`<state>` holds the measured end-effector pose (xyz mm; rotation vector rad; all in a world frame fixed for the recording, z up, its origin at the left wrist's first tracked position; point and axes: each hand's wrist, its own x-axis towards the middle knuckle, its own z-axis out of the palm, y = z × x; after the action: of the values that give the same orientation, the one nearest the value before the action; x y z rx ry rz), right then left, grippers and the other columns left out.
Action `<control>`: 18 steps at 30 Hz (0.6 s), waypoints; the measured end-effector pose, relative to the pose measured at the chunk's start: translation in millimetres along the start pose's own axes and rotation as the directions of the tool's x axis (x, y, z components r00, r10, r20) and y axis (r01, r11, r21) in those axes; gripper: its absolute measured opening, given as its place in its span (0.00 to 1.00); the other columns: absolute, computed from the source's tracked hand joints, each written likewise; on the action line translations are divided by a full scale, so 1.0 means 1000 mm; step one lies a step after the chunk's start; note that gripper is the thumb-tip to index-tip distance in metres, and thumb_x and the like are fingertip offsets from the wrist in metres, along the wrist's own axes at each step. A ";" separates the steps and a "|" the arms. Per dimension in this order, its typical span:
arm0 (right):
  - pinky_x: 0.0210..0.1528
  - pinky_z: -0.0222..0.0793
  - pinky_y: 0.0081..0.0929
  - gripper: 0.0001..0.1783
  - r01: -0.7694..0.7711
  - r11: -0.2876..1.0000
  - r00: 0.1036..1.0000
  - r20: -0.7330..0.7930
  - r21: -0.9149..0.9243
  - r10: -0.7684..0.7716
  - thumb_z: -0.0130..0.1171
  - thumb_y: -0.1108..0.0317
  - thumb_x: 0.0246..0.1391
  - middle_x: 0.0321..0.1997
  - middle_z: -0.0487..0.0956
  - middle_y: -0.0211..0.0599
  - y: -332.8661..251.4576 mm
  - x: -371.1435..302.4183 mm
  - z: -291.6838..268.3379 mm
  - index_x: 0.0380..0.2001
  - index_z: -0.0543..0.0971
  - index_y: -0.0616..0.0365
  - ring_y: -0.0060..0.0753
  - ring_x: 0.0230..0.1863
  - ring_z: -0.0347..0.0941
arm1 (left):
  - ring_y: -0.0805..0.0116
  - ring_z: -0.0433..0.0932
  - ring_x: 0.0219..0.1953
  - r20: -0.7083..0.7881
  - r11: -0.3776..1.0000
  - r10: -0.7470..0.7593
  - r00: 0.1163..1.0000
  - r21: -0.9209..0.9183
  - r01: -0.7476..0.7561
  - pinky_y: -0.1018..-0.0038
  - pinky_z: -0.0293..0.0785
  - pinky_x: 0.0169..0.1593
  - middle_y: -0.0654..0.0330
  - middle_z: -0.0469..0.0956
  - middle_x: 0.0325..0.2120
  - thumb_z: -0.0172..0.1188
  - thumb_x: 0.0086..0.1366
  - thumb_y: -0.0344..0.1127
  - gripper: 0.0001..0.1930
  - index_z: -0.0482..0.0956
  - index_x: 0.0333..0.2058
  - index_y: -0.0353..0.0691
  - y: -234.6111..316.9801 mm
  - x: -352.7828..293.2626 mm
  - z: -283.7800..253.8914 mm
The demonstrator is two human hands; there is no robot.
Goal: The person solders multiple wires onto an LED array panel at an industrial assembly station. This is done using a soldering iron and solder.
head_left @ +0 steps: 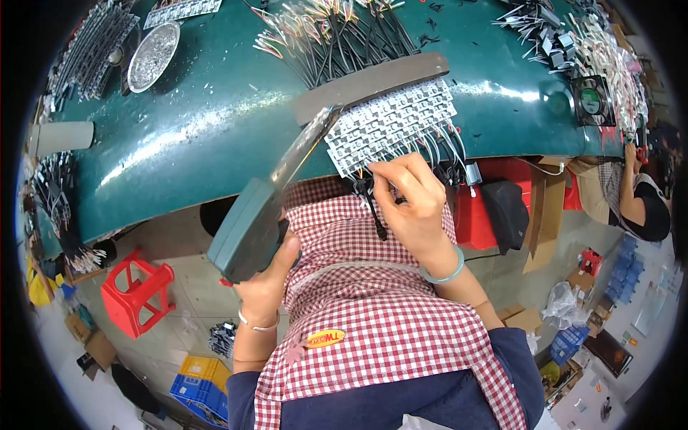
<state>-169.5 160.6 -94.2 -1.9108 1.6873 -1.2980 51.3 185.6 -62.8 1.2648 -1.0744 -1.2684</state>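
Observation:
My left hand (pixel 264 292) grips the handle of a green soldering gun (pixel 244 226), its long metal barrel angled up toward the boards. The barrel's tip is near the left end of a brown bar (pixel 373 84). Below that bar lies a panel of small white circuit boards (pixel 390 125), with thin wires along its near edge. My right hand (pixel 414 204) is at this edge, thumb and forefinger pinched together by the wires; what they hold is too small to make out. A black cable (pixel 378 221) with a plug end hangs below the table edge.
Bundled wires (pixel 337 36) stick out behind the bar on the green table (pixel 215 136). A round metal dish (pixel 153 57) stands at the left, a small fan (pixel 592 102) at the right. A red stool (pixel 137 292) is on the floor. Another person (pixel 638 204) sits at the far right.

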 end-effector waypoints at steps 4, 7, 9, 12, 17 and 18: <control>0.24 0.69 0.28 0.16 0.018 0.998 1.000 -0.003 0.052 -0.018 0.65 0.86 0.41 0.27 0.73 0.35 0.000 0.000 0.003 0.35 0.80 0.60 0.34 0.25 0.73 | 0.72 0.75 0.30 -0.001 0.982 -0.043 0.999 0.182 0.043 0.77 0.72 0.33 0.54 0.79 0.42 0.65 0.53 0.18 0.24 0.75 0.51 0.29 0.006 -0.021 -0.014; 0.24 0.68 0.28 0.17 0.013 0.999 0.999 -0.031 0.041 -0.012 0.65 0.86 0.39 0.27 0.73 0.36 0.001 0.002 0.004 0.35 0.80 0.60 0.34 0.25 0.73 | 0.72 0.76 0.32 -0.027 0.975 -0.082 0.996 0.206 0.086 0.76 0.74 0.35 0.55 0.79 0.41 0.67 0.52 0.20 0.24 0.76 0.50 0.30 0.010 -0.031 -0.019; 0.24 0.69 0.21 0.15 0.023 0.998 0.999 -0.028 0.051 -0.022 0.65 0.88 0.42 0.29 0.76 0.35 0.002 0.002 0.004 0.35 0.83 0.61 0.26 0.24 0.73 | 0.70 0.78 0.34 0.007 0.957 -0.063 0.998 0.285 0.058 0.74 0.75 0.39 0.56 0.80 0.42 0.69 0.52 0.21 0.24 0.77 0.50 0.30 0.011 -0.036 -0.022; 0.24 0.69 0.22 0.16 0.036 0.998 0.999 -0.019 0.045 -0.036 0.65 0.88 0.42 0.28 0.75 0.34 0.003 0.002 0.004 0.35 0.83 0.61 0.26 0.24 0.73 | 0.68 0.81 0.31 -0.041 0.933 -0.005 0.999 0.360 0.019 0.74 0.76 0.36 0.56 0.82 0.31 0.70 0.54 0.25 0.13 0.81 0.39 0.31 0.015 -0.037 -0.014; 0.23 0.68 0.26 0.17 0.076 0.996 0.997 -0.022 0.040 -0.075 0.65 0.86 0.38 0.27 0.73 0.35 0.005 0.001 0.005 0.35 0.81 0.61 0.32 0.24 0.72 | 0.60 0.81 0.27 0.094 0.812 0.119 0.988 0.563 -0.152 0.72 0.76 0.32 0.51 0.81 0.29 0.71 0.50 0.27 0.12 0.82 0.34 0.31 0.004 -0.037 -0.023; 0.23 0.68 0.26 0.16 0.088 0.995 0.996 -0.017 0.039 -0.088 0.65 0.86 0.38 0.27 0.73 0.35 0.005 0.002 0.004 0.34 0.81 0.61 0.32 0.24 0.72 | 0.58 0.81 0.26 0.099 0.806 0.136 0.986 0.568 -0.168 0.71 0.76 0.31 0.50 0.81 0.30 0.71 0.49 0.27 0.12 0.82 0.34 0.30 0.003 -0.038 -0.023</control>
<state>-169.6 156.2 -99.1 -1.9774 1.5886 -1.3714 72.6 224.2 -56.8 1.5520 -1.6477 -0.8771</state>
